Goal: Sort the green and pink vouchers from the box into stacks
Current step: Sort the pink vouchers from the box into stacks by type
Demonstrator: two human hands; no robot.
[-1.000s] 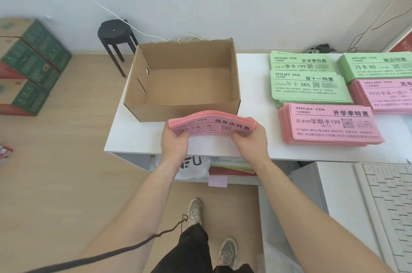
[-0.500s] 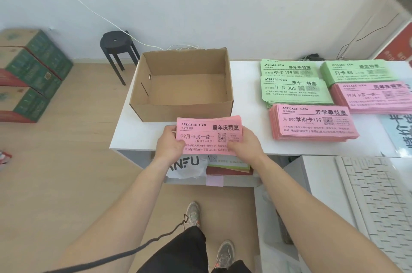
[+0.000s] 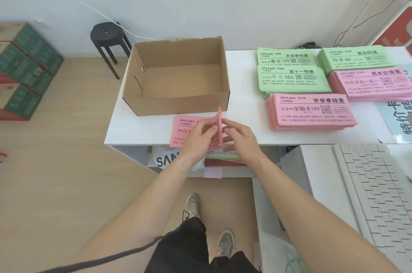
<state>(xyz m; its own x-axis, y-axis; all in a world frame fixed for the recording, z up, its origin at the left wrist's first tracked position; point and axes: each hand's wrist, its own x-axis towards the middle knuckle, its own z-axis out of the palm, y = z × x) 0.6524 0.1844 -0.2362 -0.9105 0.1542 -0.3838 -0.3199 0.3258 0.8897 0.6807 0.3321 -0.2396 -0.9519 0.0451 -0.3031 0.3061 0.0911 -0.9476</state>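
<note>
1. Bundle [image 3: 185,127] of pink vouchers is lying at the front edge of the table [image 3: 245,116], just before the box [image 3: 176,105]; box is showing a bare floor, so this is probably the last lot.
2. Left hand [image 3: 200,136] is pinching the bundle near its middle, pinning the left half flat; likely bracing it for leafing through.
3. Right hand [image 3: 239,136] is close beside the left, fingers touching the upturned right end; grip or mere touch, cannot tell.
4. Long axis is running left to right along the table edge; heading on the far side, print reading toward the person; right end is standing nearly upright.
5. Pink stack [image 3: 370,83] at far right is bearing the same "99" line; likely destination; green stacks [image 3: 292,80] are lying between.
</note>
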